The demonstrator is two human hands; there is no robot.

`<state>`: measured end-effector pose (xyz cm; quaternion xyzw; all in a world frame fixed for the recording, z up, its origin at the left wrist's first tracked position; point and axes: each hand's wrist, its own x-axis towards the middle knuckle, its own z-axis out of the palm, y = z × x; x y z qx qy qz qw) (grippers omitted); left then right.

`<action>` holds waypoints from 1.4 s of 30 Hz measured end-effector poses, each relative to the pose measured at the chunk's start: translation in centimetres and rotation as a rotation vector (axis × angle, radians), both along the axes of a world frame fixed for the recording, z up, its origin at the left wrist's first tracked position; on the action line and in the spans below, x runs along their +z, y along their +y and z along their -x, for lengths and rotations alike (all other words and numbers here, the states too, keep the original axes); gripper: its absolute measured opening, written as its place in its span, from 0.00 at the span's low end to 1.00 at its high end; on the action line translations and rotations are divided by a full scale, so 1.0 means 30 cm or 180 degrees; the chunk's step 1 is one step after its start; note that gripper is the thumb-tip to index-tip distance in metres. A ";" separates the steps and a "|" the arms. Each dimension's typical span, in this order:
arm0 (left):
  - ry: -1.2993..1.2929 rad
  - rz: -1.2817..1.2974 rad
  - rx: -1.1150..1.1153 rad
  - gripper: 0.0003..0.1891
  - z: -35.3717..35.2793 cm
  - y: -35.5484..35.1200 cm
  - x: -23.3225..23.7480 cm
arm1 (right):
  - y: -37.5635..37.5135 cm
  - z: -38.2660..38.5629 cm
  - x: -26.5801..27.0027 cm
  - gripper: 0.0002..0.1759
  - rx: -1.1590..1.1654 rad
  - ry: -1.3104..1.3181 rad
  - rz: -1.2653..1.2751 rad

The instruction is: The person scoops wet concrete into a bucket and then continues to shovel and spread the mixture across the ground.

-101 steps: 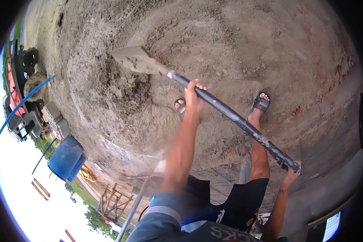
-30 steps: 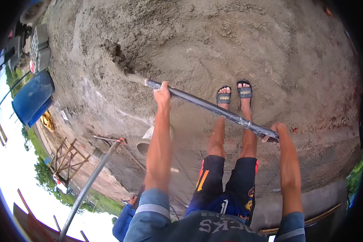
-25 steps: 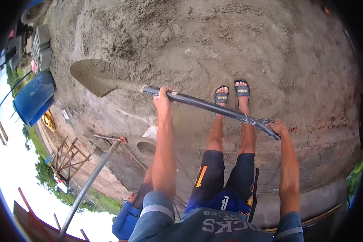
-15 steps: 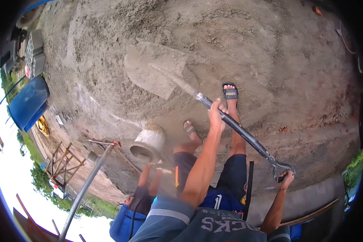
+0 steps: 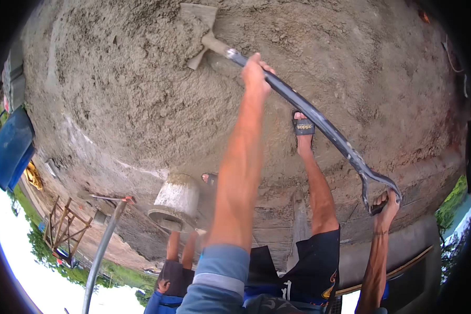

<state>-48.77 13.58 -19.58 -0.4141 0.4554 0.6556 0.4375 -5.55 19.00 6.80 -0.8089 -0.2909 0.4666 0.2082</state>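
Observation:
My left hand (image 5: 256, 73) is wrapped round the black shaft of a shovel (image 5: 319, 118), just behind its blade socket. At the far end my right hand (image 5: 387, 206) grips the D-shaped handle. The shovel blade (image 5: 200, 13) is partly buried in wet grey concrete mix (image 5: 146, 78), so only its rear edges show. My left forearm stretches across the middle of the view and hides part of the ground and most of one foot. My other foot (image 5: 303, 125), in a black slide sandal, stands on the mix below the shaft.
A mortar-smeared white bucket (image 5: 178, 193) is close on my left, in front of a co-worker's legs (image 5: 174, 246). Beyond it are a metal pole (image 5: 102, 256), a wooden frame (image 5: 65, 230), a blue plastic container (image 5: 10, 149) and concrete blocks (image 5: 14, 78).
Both hands have moved with the shovel: the left one forward, the right one slightly outward. The blade, fully visible before, has gone forward and is partly covered by mix. My left arm is straighter.

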 end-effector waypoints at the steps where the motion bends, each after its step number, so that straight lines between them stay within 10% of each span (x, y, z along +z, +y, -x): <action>1: -0.0051 0.0060 -0.0211 0.12 0.256 -0.047 -0.052 | -0.045 0.260 -0.066 0.08 -0.0073 0.0569 0.0208; 11: 0.0204 -0.1591 0.0613 0.12 0.253 0.063 0.221 | 0.099 0.243 0.070 0.06 0.1831 0.0292 -0.2332; 17: -0.0339 -0.2883 0.1389 0.13 0.187 -0.052 0.606 | 0.306 0.251 0.446 0.09 0.5091 0.0306 -0.3207; 20: -0.0029 -0.1598 0.1037 0.12 0.201 -0.122 0.548 | 0.376 0.229 0.431 0.07 0.6095 0.0521 -0.3849; 23: 0.0370 -0.1112 0.0604 0.12 0.046 0.007 0.555 | 0.398 0.032 0.365 0.05 0.4925 -0.0830 -0.2528; 29: -0.0679 -0.1404 0.0078 0.10 -0.649 0.283 0.737 | -0.011 -0.792 0.645 0.14 0.0726 -0.0486 -0.0145; 35: -0.2001 -0.0855 -0.0716 0.09 -1.382 0.448 0.685 | 0.036 -1.302 0.956 0.10 -0.0098 -0.1090 -0.0155; 38: -0.2000 -0.0512 -0.0462 0.10 -1.303 0.389 0.561 | 0.130 -1.335 0.935 0.14 0.0268 -0.2435 -0.0445; 42: -0.0897 -0.0135 0.0371 0.11 -0.501 0.104 0.097 | 0.224 -0.493 0.120 0.10 0.0438 -0.0619 -0.0188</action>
